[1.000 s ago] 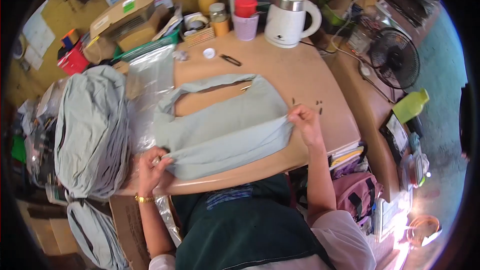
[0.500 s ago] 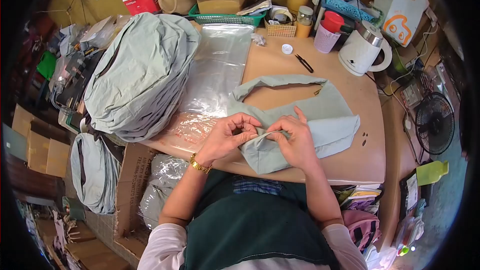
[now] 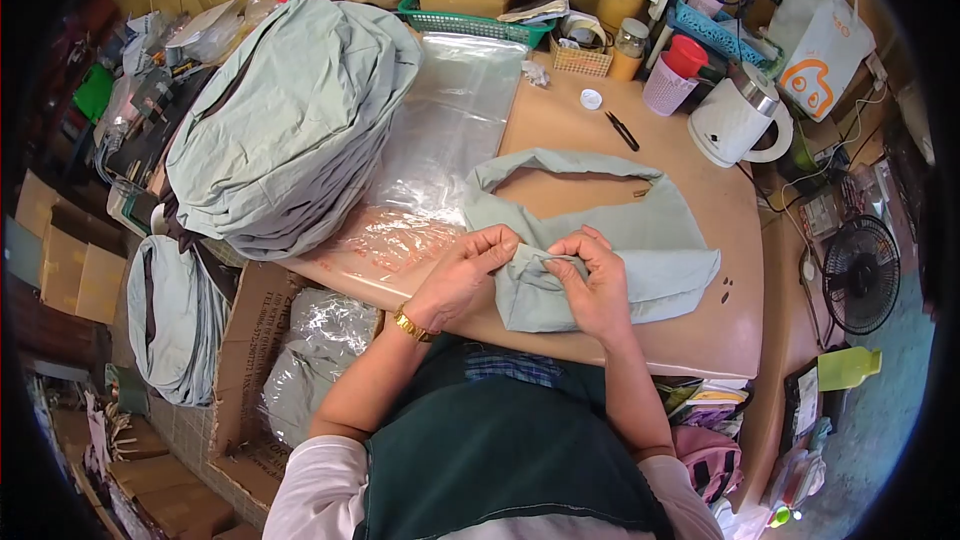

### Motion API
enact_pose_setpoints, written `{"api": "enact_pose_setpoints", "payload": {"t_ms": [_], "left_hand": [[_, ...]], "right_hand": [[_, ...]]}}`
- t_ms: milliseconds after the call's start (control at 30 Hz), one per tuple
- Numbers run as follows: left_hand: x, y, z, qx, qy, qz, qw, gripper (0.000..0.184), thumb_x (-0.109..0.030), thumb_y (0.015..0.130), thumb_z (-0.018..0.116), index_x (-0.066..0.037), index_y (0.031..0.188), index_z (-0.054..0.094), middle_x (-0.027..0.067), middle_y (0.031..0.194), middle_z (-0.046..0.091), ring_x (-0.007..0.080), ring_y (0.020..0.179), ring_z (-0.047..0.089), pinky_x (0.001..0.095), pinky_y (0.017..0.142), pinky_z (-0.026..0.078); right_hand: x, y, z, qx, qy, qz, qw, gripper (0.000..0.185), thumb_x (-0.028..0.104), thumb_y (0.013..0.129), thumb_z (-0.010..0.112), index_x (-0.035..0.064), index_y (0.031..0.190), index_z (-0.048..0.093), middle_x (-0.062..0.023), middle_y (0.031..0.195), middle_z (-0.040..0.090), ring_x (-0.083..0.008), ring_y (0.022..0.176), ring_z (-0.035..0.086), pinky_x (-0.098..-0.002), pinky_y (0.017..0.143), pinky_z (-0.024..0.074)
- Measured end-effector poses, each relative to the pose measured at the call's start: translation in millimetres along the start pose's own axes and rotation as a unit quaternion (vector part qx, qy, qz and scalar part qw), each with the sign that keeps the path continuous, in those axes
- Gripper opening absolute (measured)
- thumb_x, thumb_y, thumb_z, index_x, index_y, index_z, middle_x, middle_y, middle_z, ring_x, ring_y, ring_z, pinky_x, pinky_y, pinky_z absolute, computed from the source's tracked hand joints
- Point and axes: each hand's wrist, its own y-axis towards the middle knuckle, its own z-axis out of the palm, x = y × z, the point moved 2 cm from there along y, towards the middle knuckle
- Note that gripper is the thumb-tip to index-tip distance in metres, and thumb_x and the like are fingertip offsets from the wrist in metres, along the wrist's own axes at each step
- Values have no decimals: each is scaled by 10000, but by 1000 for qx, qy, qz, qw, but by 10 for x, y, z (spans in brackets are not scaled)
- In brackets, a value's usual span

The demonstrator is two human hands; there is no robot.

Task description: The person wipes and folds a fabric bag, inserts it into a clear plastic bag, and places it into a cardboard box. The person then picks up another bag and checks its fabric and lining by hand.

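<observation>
A pale grey-green cloth bag (image 3: 650,285) lies on the table with its wide strap looped away from me and a small tag on the loop's inner edge. My left hand (image 3: 465,275) pinches the bag's near edge between thumb and fingers. A short way to the right, my right hand (image 3: 592,275) grips the same edge, its thumb pressed on the gathered fabric. The cloth between the two hands is bunched. A big pile of folded grey-green cloth (image 3: 290,130) stands to the left, beside a stack of clear plastic sleeves (image 3: 445,120).
Black thread snips (image 3: 622,131) and a white cap (image 3: 591,99) lie beyond the bag. A white electric kettle (image 3: 735,120) stands at the back right. On the floor at left are a cardboard box (image 3: 235,380) and more folded cloth (image 3: 175,320). A black fan (image 3: 861,273) is at right.
My view has shifted slightly. My hands have moved a little apart along the bag's edge, and the fabric between them is spread more. Both keep their grip.
</observation>
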Motion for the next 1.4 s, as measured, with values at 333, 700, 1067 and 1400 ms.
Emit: {"api": "enact_pose_setpoints", "payload": {"t_ms": [333,700,1067,1400], "left_hand": [[-319,-249,355,-178,382,291,859,247,-93,733,813,-26,864,615,37,782,571,108,627,504,252,546,427],[-337,-221,275,-185,365,235,881,106,-12,814,704,-25,872,616,43,831,566,98,696,530,233,609,425],[-323,-212,-61,-319,521,405,680,29,-9,903,564,-6,924,545,118,900,581,267,846,554,361,771,444],[-242,-75,-485,-333,504,423,675,118,-110,1002,491,-3,965,523,80,800,524,154,694,464,259,657,414]], "right_hand": [[-18,-21,92,-86,-52,-55,993,179,116,880,658,65,739,561,-36,628,509,-212,613,497,-380,879,366],[88,21,-165,-11,-225,-94,970,153,154,819,726,71,778,605,-40,700,569,-215,713,577,-445,936,347],[-882,-780,-1213,-192,40,135,971,102,65,836,713,-20,851,657,-18,794,598,-127,834,566,-248,745,447],[-864,-572,-1222,-340,-242,4,909,127,117,895,641,27,806,655,-111,705,613,-273,683,556,-363,654,453]]}}
